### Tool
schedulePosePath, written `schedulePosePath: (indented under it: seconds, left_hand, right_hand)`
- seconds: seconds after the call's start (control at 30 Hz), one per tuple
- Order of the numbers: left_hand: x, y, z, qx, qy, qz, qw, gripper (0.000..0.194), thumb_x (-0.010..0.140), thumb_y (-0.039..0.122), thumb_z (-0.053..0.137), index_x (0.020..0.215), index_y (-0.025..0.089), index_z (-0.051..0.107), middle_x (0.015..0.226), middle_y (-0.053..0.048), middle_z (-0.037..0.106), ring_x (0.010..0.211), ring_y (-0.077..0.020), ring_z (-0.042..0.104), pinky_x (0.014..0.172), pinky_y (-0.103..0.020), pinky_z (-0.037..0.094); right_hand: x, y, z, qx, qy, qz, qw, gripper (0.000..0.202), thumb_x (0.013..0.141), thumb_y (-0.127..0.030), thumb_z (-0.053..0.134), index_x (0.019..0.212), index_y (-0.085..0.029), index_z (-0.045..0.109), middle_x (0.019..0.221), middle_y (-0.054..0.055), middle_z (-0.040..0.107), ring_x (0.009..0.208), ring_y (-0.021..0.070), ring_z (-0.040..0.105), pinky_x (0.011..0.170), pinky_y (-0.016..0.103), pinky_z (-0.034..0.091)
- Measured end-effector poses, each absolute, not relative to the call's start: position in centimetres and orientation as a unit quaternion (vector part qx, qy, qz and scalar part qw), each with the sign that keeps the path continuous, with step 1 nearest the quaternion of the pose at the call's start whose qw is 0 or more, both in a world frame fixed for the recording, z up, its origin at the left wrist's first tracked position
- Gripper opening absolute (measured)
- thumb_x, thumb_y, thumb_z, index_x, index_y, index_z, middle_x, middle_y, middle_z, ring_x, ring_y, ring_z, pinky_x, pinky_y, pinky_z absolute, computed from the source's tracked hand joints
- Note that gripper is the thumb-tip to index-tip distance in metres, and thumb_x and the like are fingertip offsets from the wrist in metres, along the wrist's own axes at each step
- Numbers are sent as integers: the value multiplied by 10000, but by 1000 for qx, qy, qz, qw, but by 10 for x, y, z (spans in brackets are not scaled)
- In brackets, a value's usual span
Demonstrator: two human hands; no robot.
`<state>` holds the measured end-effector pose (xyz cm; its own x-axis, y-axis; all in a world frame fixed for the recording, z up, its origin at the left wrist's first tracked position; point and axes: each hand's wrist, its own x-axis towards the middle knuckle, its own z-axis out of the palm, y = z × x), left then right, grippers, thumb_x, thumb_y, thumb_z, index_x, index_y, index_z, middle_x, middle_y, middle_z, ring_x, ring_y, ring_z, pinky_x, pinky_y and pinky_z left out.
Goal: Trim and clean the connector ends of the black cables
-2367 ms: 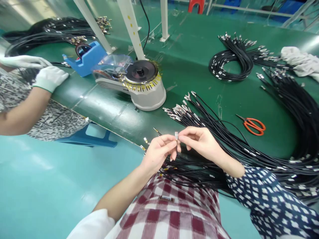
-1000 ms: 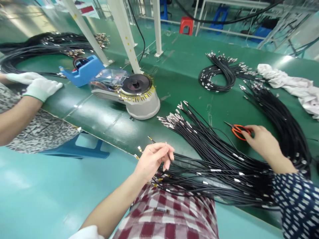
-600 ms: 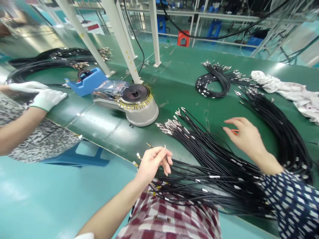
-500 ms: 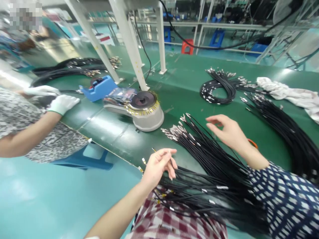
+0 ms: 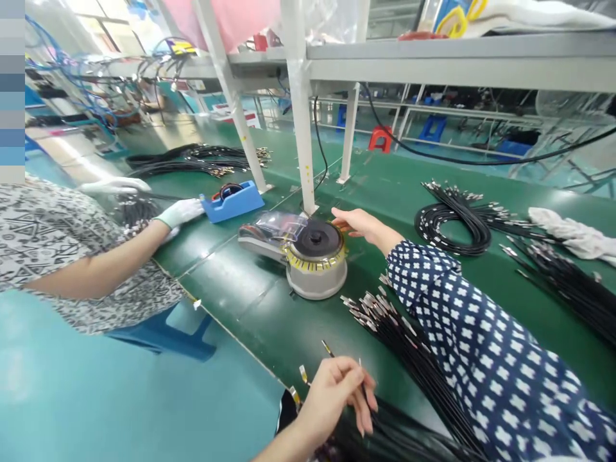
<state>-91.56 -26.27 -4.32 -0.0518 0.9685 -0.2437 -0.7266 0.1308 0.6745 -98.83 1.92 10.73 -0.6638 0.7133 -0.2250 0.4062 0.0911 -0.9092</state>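
Observation:
My left hand (image 5: 339, 394) is closed around a thin black cable (image 5: 328, 350), whose end with a yellow band sticks out past the knuckles. My right hand (image 5: 363, 226) has its fingers stretched out at the far right edge of a round tape dispenser (image 5: 317, 282). Yellow strips fringe the dispenser's dark turntable. Whether the fingertips touch it cannot be made out. Under my right sleeve lies a thick bundle of black cables (image 5: 404, 350) with silvery connector ends. More black cables run below my left hand, near my lap.
A co-worker's gloved hand (image 5: 180, 213) is beside a blue desk tape holder (image 5: 235, 202). White shelf posts (image 5: 302, 128) rise behind the dispenser. A coiled cable bundle (image 5: 452, 240), a white cloth (image 5: 572, 234) and another cable bundle (image 5: 568, 289) lie right. A blue stool (image 5: 183, 337) stands left.
My right hand has moved left and away from me, from above the cable bundle to the tape dispenser. The view has tilted up. My left hand keeps its closed shape.

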Motion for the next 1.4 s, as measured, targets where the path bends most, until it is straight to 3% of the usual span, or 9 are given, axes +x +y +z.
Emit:
schedulePosePath:
  seconds: [0.1,0.23,0.4,0.53,0.77,0.97,1.1,1.2,1.4]
  left_hand:
    - [-915,-262,-46,171,337,636,673,377,860,451,667,781,83,640,607,-108,702,366,-168,628,306,-186,443]
    - [-915,-263,-44,169,335,633,677,382,851,455,678,781,82,642,610,-109,705,368,-162,629,302,-175,436]
    - [-916,-263,-44,168,334,633,678,375,856,453,675,786,86,641,609,-105,704,375,-163,635,303,-171,436]
    - [-916,-264,-47,172,332,632,679,370,862,453,666,797,89,645,619,-104,706,378,-168,639,303,-175,440]
    - [-916,-264,-44,175,329,634,678,336,889,414,643,806,88,649,634,-99,711,389,-161,644,312,-171,443]
    - [-918,-264,-41,171,333,634,677,347,869,424,668,799,85,652,625,-98,709,385,-153,639,317,-167,442]
    - [-919,-262,-37,172,341,639,667,390,833,465,695,790,80,652,624,-99,703,382,-153,632,323,-182,456]
    - [-921,-259,-30,175,348,632,670,444,784,510,726,784,71,656,623,-102,693,389,-154,630,335,-196,470]
    - [-921,-267,-1,181,385,621,658,452,780,520,720,832,75,662,677,-106,695,461,-166,665,400,-218,513]
  right_hand:
    - [-1000,20,106,-396,-714,566,114,335,830,-469,679,719,-154,701,819,96,747,720,172,644,676,302,472]
    - [-1003,20,102,-391,-712,566,139,185,778,-303,721,672,-157,681,698,62,719,657,155,616,653,290,460]
    - [-999,18,101,-351,-736,525,243,107,716,-247,755,674,-169,695,756,35,717,782,170,620,752,280,455]
    - [-995,19,99,-345,-720,514,314,164,827,-336,666,786,-177,671,885,55,729,869,176,640,803,273,479]
    - [-987,15,99,-369,-704,560,235,158,810,-282,714,736,-164,640,746,75,718,671,155,637,715,312,509]
    - [-991,6,100,-363,-715,539,258,192,683,-134,737,836,-178,631,742,26,686,707,165,635,739,319,503]
    - [-980,-6,105,-301,-763,433,374,166,761,-200,675,920,-213,631,867,28,679,847,187,628,868,348,474]
    - [-957,-26,115,-228,-757,385,476,163,825,-262,640,982,-224,627,877,31,664,850,193,625,855,346,481]
    - [-867,-83,104,-243,-702,580,334,227,849,-415,673,1033,-284,654,1005,35,681,961,217,640,905,362,481]
